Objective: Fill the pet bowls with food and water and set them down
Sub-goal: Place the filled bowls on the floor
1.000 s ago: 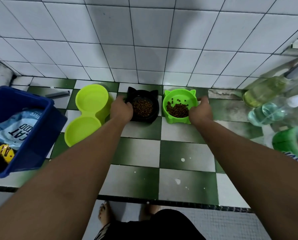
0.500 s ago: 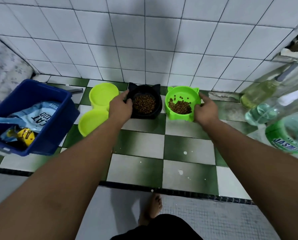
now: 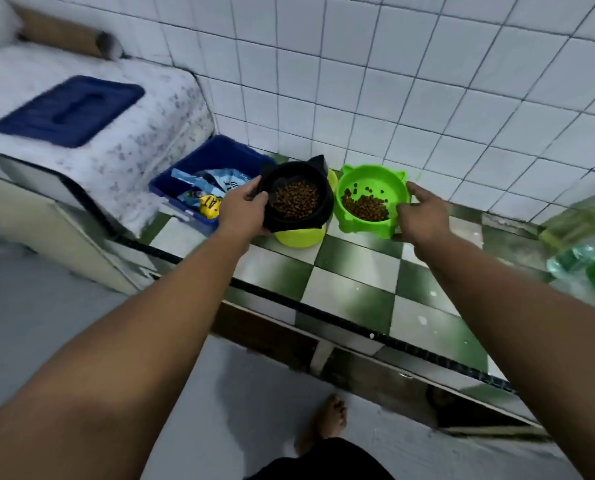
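Kibble (image 3: 296,199), brown and dry, sits in both cat-eared plastic bowls, so by my reading the food half of the job is done and the carrying is in hand. The left hand (image 3: 244,209) grips the black cat-eared plastic bowl (image 3: 299,225) at its left rim, thumb over the edge. It holds the bowl clear of the green-and-white checkered tiled worktop (image 3: 351,271), over the lime-yellow plastic double bowl (image 3: 299,237), which lies near the back left of that worktop and holds nothing that shows.

The right hand (image 3: 422,213) clasps the bright green cat-eared plastic bowl (image 3: 368,169) by its right rim, near the back edge by the white tiled wall. Whether that bowl rests on the tiles or hangs just above them, I cannot tell.

One bowl per hand, each held at the outer side, probably lets both go in one trip. It also keeps fingers out of the food (the black one tips a little, so spilling is the risk).

At the worktop's left end stands a blue plastic bin (image 3: 219,150) holding a pale blue cat-food bag (image 3: 216,180), likely the kibble's source. No water shows in any bowl.
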Available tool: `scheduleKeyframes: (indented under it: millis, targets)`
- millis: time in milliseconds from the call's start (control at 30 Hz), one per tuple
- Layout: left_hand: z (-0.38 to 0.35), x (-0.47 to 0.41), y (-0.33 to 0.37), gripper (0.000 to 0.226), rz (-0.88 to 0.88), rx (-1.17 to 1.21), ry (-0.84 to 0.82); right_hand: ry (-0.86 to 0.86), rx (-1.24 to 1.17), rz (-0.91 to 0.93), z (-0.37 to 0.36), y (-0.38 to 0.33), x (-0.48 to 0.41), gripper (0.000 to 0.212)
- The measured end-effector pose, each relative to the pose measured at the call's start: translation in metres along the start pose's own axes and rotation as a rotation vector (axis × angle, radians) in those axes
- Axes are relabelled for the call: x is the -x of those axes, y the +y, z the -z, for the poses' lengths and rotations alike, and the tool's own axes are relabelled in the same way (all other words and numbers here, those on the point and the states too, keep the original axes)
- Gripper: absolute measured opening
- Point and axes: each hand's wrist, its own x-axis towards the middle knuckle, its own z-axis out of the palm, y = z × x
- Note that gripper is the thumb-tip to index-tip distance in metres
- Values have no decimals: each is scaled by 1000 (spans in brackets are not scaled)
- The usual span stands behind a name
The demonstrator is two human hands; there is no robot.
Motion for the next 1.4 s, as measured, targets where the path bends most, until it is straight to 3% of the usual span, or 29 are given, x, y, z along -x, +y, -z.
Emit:
scheduleKeyframes:
  millis: [500,633,800,1000,1167,1400]
  targets:
    - [347,121,-67,39,138,152,560,-672,91,228,-294,-73,174,41]
    - [416,146,-92,40,180,193,722,-810,134,183,-388,-75,206,54]
    - [489,159,-122,40,220,240,885,-975,216,413,-500,-79,238,62]
    - [550,169,-147,39,273,271,1075,-1184,198,298,-604,-94,285,59]
    - [604,159,-173,40,324,342,1176,-1254,228,240,-682,-97,311,57]
    - [723,127,-209,41,353,372,1215,-1232,333,313,-817,-89,341,57]
